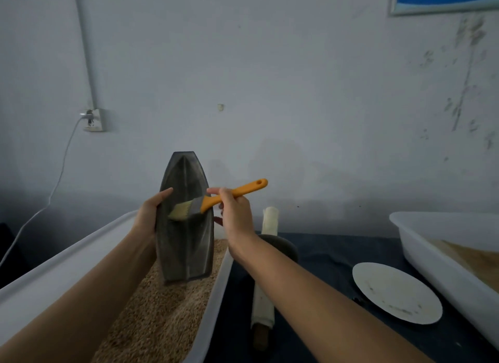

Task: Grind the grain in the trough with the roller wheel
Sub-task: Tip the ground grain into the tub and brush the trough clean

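Note:
My left hand (149, 214) grips the left edge of a dark boat-shaped grinding trough (185, 244), held upright on end with its hollow facing me. Its lower end rests over the grain (159, 308) in a long white tray (62, 262). My right hand (235, 211) holds a brush with an orange handle (235, 192); its pale bristles (181, 211) touch the inside of the trough. The roller wheel (280, 245), a dark disc on a cloth-wrapped axle (263, 303), lies on the dark table behind my right forearm, partly hidden.
A white round plate (397, 292) lies on the dark cloth at the right. Behind it stands a second white tray (442, 244) with pale ground material. A wall socket with a white cable (91, 119) is at the left, close behind the table.

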`<action>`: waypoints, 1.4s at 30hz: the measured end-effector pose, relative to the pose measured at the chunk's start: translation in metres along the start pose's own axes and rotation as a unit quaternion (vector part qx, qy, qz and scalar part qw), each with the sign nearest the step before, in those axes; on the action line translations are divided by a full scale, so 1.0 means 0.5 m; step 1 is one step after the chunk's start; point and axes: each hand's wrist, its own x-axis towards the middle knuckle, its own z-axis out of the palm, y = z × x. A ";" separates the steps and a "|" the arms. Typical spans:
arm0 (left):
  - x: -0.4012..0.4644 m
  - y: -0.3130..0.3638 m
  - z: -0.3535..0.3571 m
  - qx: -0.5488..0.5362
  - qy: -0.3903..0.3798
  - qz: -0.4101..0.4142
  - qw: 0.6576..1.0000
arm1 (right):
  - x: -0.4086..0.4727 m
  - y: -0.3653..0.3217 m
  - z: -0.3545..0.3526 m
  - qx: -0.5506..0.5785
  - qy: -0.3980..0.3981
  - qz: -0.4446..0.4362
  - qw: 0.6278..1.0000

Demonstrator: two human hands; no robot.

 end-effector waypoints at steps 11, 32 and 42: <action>-0.096 -0.063 0.204 -0.040 -0.051 -0.066 0.996 | -0.057 -0.089 -0.174 0.043 0.033 0.028 0.998; -0.189 -0.353 0.361 0.007 -0.086 -0.242 0.967 | -0.231 0.045 -0.457 0.003 0.209 0.116 0.971; -0.159 -0.401 0.333 0.016 -0.069 -0.229 0.971 | -0.238 0.081 -0.447 0.036 0.213 0.177 0.960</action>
